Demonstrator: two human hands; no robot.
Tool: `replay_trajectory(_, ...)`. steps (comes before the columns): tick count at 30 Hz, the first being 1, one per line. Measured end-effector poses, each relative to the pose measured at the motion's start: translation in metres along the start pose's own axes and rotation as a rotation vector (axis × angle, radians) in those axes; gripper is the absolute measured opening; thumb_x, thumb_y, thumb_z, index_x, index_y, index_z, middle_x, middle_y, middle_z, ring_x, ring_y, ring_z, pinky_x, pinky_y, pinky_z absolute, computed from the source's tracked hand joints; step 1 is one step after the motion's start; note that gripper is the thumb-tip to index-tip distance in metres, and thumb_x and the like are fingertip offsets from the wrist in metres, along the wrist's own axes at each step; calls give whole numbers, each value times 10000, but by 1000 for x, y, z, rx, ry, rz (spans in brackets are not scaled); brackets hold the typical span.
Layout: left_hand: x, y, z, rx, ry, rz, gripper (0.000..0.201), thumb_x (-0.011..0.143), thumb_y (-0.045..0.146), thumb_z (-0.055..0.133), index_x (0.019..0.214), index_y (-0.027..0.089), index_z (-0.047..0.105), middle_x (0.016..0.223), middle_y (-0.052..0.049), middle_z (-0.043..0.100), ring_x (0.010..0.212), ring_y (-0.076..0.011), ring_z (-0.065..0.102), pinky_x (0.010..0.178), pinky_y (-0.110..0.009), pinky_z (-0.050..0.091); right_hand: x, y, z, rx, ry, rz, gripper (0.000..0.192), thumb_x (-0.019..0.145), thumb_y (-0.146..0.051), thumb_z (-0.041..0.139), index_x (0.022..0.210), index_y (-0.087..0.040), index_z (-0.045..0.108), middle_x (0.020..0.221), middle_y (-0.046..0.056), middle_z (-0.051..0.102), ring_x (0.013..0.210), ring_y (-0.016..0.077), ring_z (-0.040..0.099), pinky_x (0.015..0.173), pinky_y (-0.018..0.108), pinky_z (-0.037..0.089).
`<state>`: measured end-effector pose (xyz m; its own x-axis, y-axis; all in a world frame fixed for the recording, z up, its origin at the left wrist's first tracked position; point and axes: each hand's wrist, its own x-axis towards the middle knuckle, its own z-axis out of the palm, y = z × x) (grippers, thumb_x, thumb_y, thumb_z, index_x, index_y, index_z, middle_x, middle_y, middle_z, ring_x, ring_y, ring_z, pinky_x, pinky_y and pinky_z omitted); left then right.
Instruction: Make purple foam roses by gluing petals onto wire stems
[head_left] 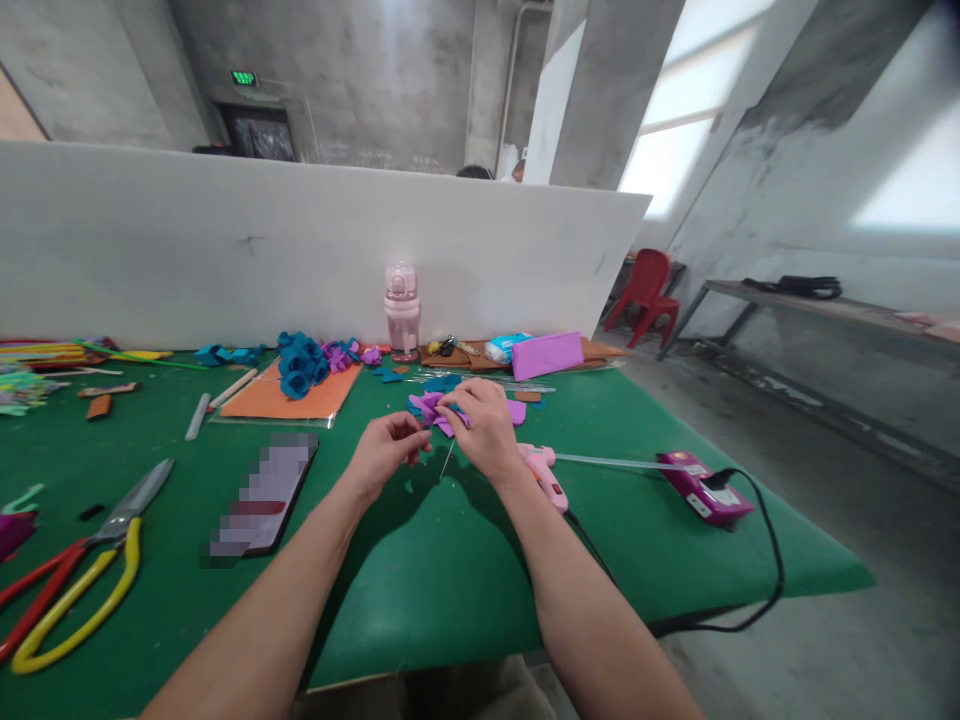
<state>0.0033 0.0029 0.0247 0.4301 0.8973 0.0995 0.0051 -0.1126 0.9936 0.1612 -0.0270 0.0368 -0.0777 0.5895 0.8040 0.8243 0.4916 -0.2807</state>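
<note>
My right hand [480, 420] is closed, thumb and fingers pinched together over the middle of the green table. A thin pale wire [448, 460] slants down from its fingertips. Purple crepe paper [426, 403] shows right behind these fingers; whether it is held or lies on the table is hard to tell. Close by on the left, my left hand [390, 450] has its fingers curled and the thumb against them; anything in that pinch is too small to make out. A pink glue gun [546, 478] lies beside my right wrist, a clear glue stick [615, 461] poking from its back.
Left of my arms lie a phone [274, 495] and large scissors [112, 545] with red and yellow handles. Blue paper flowers [302, 365] rest on orange sheets [300, 404]. A pink bottle [403, 315] stands before a white board [315, 250]. A corded purple box [705, 488] sits right.
</note>
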Motion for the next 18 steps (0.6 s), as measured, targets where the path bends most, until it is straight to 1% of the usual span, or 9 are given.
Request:
replay_trajectory(3,0,0,0,13,-13,4,227,644,318,678,635,145,531,557,9,605,421,-64,450,439,-200,336,0,0,1,-11,8,12,90,832,-243,550,778,-211,614,808,30,578,861,178,517,843,339,346)
replay_trajectory(6,0,0,0,10,-23,6,225,644,320,674,636,147,530,559,9,606,421,-65,451,438,-199,334,0,-1,0,19,53,69,95,817,-276,574,757,-204,593,798,31,580,837,183,515,817,338,361)
replay_trajectory(10,2,-2,-2,1,7,5,225,636,316,676,633,150,524,557,7,609,419,-69,452,436,-203,337,1,-1,-3,148,175,188,143,858,-296,502,771,-195,554,767,27,567,752,164,509,735,308,398)
replay_trajectory(12,3,-4,-2,2,27,17,217,633,314,675,649,151,534,560,9,606,423,-71,451,441,-207,346,2,0,-4,214,206,225,139,871,-269,466,786,-193,546,764,25,560,738,156,513,710,293,410)
replay_trajectory(15,4,-5,-3,-6,43,53,198,638,311,666,685,149,562,595,6,610,456,-77,462,464,-215,367,3,0,-4,282,180,225,120,864,-227,462,786,-193,547,767,24,559,737,150,519,705,283,422)
replay_trajectory(18,5,-8,-4,-19,50,77,180,646,296,660,715,147,588,640,-2,622,499,-84,479,490,-218,377,3,-2,-4,318,131,176,102,853,-216,478,804,-196,566,784,28,572,743,154,523,721,294,429)
